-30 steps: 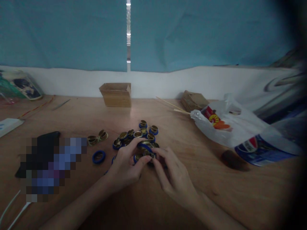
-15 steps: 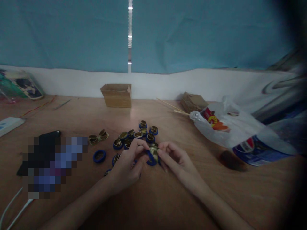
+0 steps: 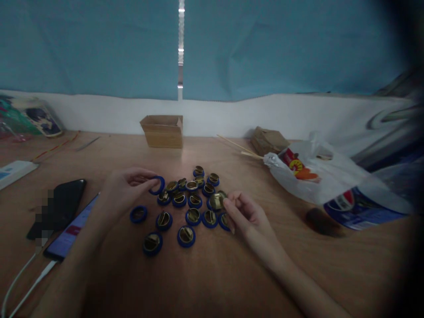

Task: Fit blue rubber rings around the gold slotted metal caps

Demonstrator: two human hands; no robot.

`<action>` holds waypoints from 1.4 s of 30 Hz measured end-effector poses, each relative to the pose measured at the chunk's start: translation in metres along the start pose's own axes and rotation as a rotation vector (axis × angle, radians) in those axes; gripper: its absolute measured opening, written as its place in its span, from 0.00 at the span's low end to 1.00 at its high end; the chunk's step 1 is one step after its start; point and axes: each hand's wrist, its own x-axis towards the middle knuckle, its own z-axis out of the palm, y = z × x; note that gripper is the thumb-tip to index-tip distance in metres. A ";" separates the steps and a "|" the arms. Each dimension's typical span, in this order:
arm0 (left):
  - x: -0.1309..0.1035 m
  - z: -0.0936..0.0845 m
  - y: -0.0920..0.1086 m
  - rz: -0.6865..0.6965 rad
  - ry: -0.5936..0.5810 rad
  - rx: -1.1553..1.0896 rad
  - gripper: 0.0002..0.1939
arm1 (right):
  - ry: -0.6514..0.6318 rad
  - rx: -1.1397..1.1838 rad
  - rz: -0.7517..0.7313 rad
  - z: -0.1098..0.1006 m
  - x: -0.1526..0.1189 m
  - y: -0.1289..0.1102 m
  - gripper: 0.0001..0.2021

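Observation:
My left hand (image 3: 132, 187) is closed, pinching a blue ring (image 3: 159, 185) between thumb and fingers just above the table, left of the main cluster. My right hand (image 3: 247, 216) is closed on a round gold metal disc (image 3: 217, 201), which looks like a pin badge back; it is tilted, at the cluster's right side. Around and between both hands lie several gold discs set in blue rings, such as the badge (image 3: 186, 236) nearest me and another badge (image 3: 153, 244) to its left. A separate blue ring (image 3: 138, 214) rests below my left hand.
At the left are a black phone-like object (image 3: 71, 194), a phone (image 3: 62, 243) with a white cable and a power strip (image 3: 16, 172). An open cardboard box (image 3: 164, 134) stands at the back. A plastic bag (image 3: 294, 185), skewers and a Pepsi-labelled container (image 3: 361, 210) are at the right.
My hands have parted. The left moved left and up with the blue ring, now covering where two loose gold discs lay. The right keeps the gold disc, moved slightly right.

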 end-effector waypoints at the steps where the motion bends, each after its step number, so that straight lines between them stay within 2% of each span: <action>1: 0.001 -0.009 -0.001 -0.037 0.004 0.082 0.16 | -0.009 -0.001 0.002 0.001 0.000 0.000 0.13; 4: -0.003 -0.029 -0.006 -0.089 0.010 0.372 0.15 | -0.030 -0.008 -0.003 0.002 -0.001 0.000 0.13; 8: -0.013 -0.037 -0.019 -0.088 -0.050 0.584 0.15 | -0.033 -0.037 -0.016 0.002 -0.002 0.000 0.12; 13: -0.022 -0.037 -0.037 -0.072 -0.131 0.642 0.16 | -0.037 -0.066 -0.023 0.002 -0.002 0.002 0.13; 20: -0.024 -0.037 -0.042 -0.119 -0.175 0.721 0.18 | -0.037 -0.101 -0.030 0.003 -0.001 0.003 0.12; 23: -0.025 -0.036 -0.042 -0.097 -0.142 0.734 0.21 | -0.038 -0.124 -0.023 0.004 -0.001 0.002 0.12; 26: -0.028 -0.033 -0.036 -0.036 -0.039 0.699 0.22 | -0.042 -0.161 -0.022 0.006 -0.003 0.001 0.12; 28: -0.031 -0.027 -0.025 0.045 -0.002 0.646 0.20 | -0.048 -0.179 -0.037 0.008 -0.004 0.001 0.12; 30: -0.036 -0.016 -0.011 0.145 -0.021 0.557 0.18 | -0.044 -0.199 -0.076 0.009 -0.006 0.003 0.11; 33: -0.042 0.011 0.011 0.224 -0.205 0.327 0.15 | -0.015 -0.310 -0.205 0.009 -0.009 0.009 0.09; 35: -0.045 0.032 0.021 0.207 -0.322 0.169 0.16 | -0.005 -0.467 -0.337 0.008 -0.013 0.012 0.07; 38: -0.046 0.057 0.027 0.162 -0.481 -0.113 0.17 | -0.061 -0.681 -0.564 0.005 -0.017 0.015 0.03; 40: -0.044 0.067 0.026 0.132 -0.531 -0.261 0.16 | -0.094 -0.742 -0.672 0.004 -0.018 0.016 0.05; 42: -0.043 0.071 0.023 0.090 -0.558 -0.378 0.14 | -0.076 -0.748 -0.697 0.004 -0.019 0.016 0.07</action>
